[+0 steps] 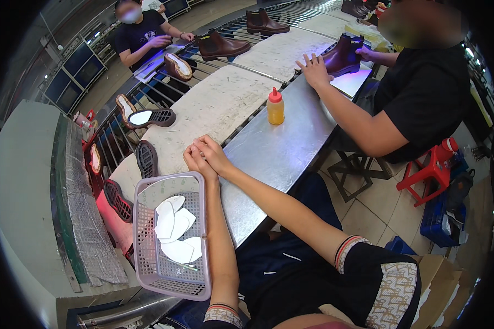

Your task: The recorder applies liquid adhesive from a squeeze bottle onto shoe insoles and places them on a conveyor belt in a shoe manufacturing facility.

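My right hand (213, 155) lies over my left hand (196, 160), the fingers of both closed together above the near edge of the pale conveyor belt. No object shows in either hand, though the palms are hidden. Beside my left forearm stands a lilac plastic basket (205, 241) holding several white insole-shaped pieces (173, 225). Just beyond my hands, to the left, a dark shoe sole (146, 158) rests on the belt. A squeeze bottle (276, 109) with a red cap and amber liquid stands on the metal table (280, 148).
Brown ankle boots (219, 46) and sole parts (156, 117) sit along the curved conveyor (219, 98). At right a co-worker handles a dark boot (343, 57); another person (142, 35) works across the belt. A red stool (427, 174) and blue crate (442, 227) occupy the floor.
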A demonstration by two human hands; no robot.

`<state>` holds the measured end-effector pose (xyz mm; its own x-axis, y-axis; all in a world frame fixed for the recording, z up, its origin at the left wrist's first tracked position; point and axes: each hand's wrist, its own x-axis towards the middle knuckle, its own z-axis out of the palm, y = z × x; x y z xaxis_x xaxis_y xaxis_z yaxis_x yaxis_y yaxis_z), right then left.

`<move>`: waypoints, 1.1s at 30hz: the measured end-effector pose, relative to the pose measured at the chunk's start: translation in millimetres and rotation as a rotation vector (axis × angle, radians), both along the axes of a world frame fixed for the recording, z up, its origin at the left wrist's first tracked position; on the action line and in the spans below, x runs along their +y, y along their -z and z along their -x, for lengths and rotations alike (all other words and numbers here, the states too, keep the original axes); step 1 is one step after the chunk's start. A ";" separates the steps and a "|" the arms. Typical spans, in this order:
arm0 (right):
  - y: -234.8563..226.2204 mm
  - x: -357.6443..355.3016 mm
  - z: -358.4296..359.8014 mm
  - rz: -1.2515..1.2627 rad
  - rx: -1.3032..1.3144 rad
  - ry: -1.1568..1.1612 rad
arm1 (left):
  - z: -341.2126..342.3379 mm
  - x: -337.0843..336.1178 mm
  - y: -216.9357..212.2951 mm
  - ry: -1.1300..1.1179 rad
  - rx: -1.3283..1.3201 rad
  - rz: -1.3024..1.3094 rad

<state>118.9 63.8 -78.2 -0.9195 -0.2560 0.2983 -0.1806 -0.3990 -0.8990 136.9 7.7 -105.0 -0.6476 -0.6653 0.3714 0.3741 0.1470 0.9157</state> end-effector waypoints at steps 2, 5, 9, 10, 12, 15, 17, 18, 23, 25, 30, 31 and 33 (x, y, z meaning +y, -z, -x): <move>-0.4 -0.3 -1.0 0.010 0.001 0.007 | -0.6 -0.4 0.2 -0.002 -0.017 -0.006; -0.8 -0.9 -2.0 0.003 -0.004 0.006 | -2.2 -1.1 0.6 -0.025 -0.038 0.043; -0.6 -1.7 -1.8 -0.010 0.007 0.010 | -2.1 -2.4 1.7 -0.013 -0.022 0.028; -0.7 -2.0 -1.7 -0.029 -0.026 0.014 | -1.7 -3.0 1.9 -0.008 -0.023 0.025; -0.7 -2.3 -1.5 -0.011 0.003 -0.007 | -0.7 -4.3 2.5 -0.031 -0.025 0.048; -0.4 -2.6 -1.4 -0.008 -0.002 -0.010 | 0.2 -5.3 3.5 -0.031 -0.028 0.046; -0.1 -3.1 -1.6 0.001 0.003 0.000 | -0.1 -5.2 3.4 -0.029 -0.026 0.044; 0.1 -3.6 -1.5 0.007 0.008 0.006 | -0.4 -4.9 3.2 -0.032 -0.024 0.049; 0.1 -4.9 -2.1 -0.003 0.015 0.021 | -2.7 -4.0 0.7 -0.037 -0.026 0.037; -0.3 -4.5 -2.9 -0.028 -0.023 0.021 | -3.5 -4.2 1.1 -0.023 -0.028 0.002; -1.5 -2.8 -5.5 -0.028 -0.021 -0.012 | -2.8 -6.1 4.3 -0.048 -0.015 0.049; -1.7 -2.9 -5.5 -0.033 -0.044 -0.020 | -1.8 -6.2 4.4 -0.050 -0.030 0.022; -1.0 -3.3 -4.8 -0.027 -0.030 -0.022 | -2.3 -7.4 4.7 -0.015 -0.013 0.014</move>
<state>123.8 60.4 -77.3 -0.9220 -0.2836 0.2636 -0.1449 -0.3785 -0.9142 139.2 0.4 -109.6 -0.6422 -0.6698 0.3727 0.3601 0.1656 0.9181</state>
